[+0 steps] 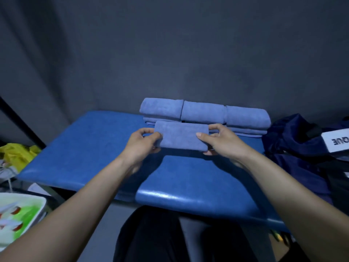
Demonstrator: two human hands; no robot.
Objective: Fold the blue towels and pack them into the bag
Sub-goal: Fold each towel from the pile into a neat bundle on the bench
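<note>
Nearest me, at six o'clock, my dark trousers (pixel 170 235) show under the front edge of the glossy blue padded table (pixel 94 148). At eight o'clock, off the table's left end, sits a white tray with green liquid (pixel 20 214), and further up at nine o'clock a crumpled yellow plastic bag (pixel 17 154). Towards the middle of the table both my hands are clamped on one folded light-blue towel (pixel 180 136), held lengthwise between them: my left hand (pixel 141 142) grips its left end, thumb on top and fingers curled beneath, and my right hand (pixel 221 140) pinches its right end the same way. I cannot tell whether the towel touches the padding or hangs just above it. At three o'clock the floppy dark navy fabric bag (pixel 294 148) lies on the table's right end, a white label with black letters (pixel 335 139) on it. Farthest, at twelve o'clock, a row of three stacks of folded light-blue towels (pixel 204 114) stands side by side against the grey wall (pixel 170 53).
</note>
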